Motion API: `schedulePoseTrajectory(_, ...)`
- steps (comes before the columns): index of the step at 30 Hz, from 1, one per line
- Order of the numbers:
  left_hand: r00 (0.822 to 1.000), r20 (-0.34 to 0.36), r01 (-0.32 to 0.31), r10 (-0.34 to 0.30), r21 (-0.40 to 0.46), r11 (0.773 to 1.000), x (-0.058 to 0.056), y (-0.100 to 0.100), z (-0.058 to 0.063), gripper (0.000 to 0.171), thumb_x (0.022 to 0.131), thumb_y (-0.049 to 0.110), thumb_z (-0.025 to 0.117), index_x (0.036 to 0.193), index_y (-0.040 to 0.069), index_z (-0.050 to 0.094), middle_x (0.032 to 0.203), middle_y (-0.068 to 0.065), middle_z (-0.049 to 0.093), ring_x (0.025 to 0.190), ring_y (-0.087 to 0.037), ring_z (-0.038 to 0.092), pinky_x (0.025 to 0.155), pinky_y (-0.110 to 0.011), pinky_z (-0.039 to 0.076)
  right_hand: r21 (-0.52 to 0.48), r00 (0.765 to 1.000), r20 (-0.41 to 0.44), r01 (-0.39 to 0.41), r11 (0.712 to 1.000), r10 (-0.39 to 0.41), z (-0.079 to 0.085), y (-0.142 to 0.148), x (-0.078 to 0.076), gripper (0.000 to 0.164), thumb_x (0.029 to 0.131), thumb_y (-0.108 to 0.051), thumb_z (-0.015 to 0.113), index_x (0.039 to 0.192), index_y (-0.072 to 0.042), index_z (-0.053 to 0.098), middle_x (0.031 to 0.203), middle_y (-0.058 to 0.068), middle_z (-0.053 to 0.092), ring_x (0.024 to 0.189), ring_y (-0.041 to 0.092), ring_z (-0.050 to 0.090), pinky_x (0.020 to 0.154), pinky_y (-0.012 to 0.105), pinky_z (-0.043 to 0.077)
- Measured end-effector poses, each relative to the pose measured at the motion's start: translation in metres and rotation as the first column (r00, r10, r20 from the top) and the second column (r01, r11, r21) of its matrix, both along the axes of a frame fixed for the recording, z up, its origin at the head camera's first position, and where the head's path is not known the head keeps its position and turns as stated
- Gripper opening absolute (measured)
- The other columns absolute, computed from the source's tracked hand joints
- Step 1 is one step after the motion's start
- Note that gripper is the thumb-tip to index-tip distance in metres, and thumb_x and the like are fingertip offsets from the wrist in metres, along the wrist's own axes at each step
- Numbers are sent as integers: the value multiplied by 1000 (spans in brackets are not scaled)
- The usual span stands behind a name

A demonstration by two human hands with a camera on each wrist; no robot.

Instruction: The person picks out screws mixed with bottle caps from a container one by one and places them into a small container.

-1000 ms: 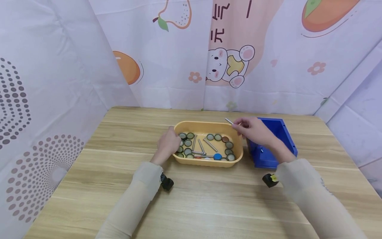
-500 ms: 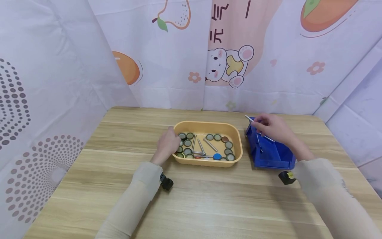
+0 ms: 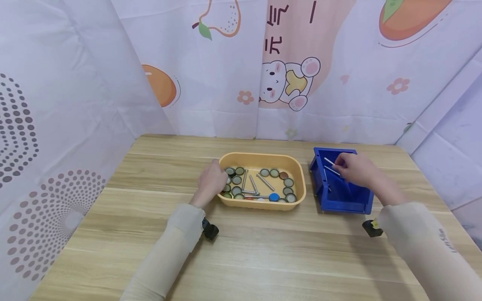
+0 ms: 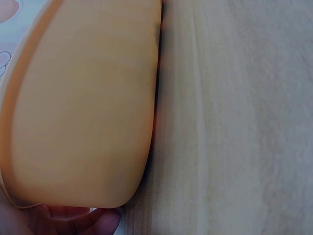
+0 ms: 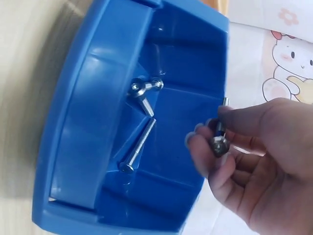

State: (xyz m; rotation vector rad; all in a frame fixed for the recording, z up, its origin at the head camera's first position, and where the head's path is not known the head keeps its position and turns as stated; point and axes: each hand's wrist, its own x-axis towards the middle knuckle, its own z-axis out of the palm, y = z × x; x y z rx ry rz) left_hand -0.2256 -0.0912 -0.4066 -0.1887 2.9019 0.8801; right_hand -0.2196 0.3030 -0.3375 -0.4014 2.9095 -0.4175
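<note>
At the left end of a yellow plastic tray [image 3: 260, 205], my left hand [image 3: 212, 179] grips the rim. The left wrist view shows its fingertips [image 4: 107, 221] bent against the tray's outer end. My right hand [image 3: 355, 167] is over the blue plastic bin [image 3: 345, 206], pinching a silver bolt [image 5: 220, 143] between thumb and fingers. Inside the bin lie several other bolts [image 5: 141, 147], seen in the right wrist view. The tray holds several bottle caps [image 3: 289, 182], mostly along its sides, with loose bolts [image 3: 265, 182] across its middle and a blue cap [image 3: 274, 197] near the front wall.
Both containers stand on a wood-grain table [image 3: 263, 255], the bin just right of the tray. A printed curtain [image 3: 211, 83] hangs behind the table's back edge. A small black camera [image 3: 210, 230] sits at the left wrist, another black camera [image 3: 372, 228] at the right.
My right hand has carried the bolt rightward from above the tray's right end and then lowered it over the bin. My left hand stays at the tray rim.
</note>
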Motion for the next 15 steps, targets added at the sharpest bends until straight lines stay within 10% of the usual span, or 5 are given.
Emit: schedulePoseTrajectory(15,1000,10,-2,2,7,1000,1,0,2,41,96,22,43,133,3,46,95,-12,62,82,-27,60,67,-36,45,85,998,-32,48,995,-45,-14,-2,-5,17,90,-7,57,92,9,60,75,17,65,61,21,61,61,42,51)
